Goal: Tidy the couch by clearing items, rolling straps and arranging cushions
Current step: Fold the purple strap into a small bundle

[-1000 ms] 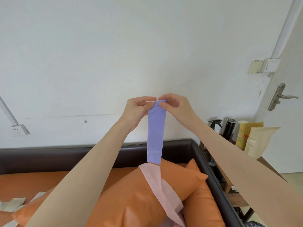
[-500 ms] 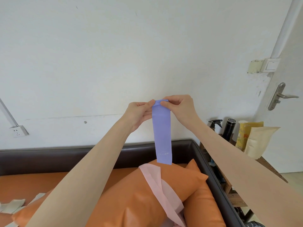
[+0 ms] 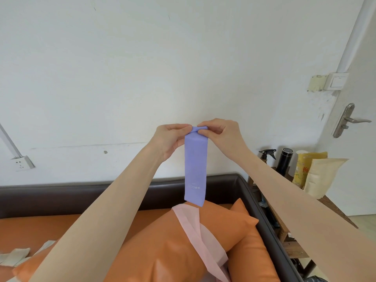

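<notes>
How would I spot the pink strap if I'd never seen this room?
Find the couch with its dark brown frame. On its large orange cushion the pink strap lies draped, unlike the purple strap held up in the air.

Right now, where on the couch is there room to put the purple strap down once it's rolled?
The bare orange seat, between the dark couch back and the pale straps on the left, looks free. The right end is crowded: two orange cushions with a pink strap draped over.

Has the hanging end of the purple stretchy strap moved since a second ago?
Yes. The purple stretchy strap swung right along the dark sofa backrest, then partly back.
</notes>
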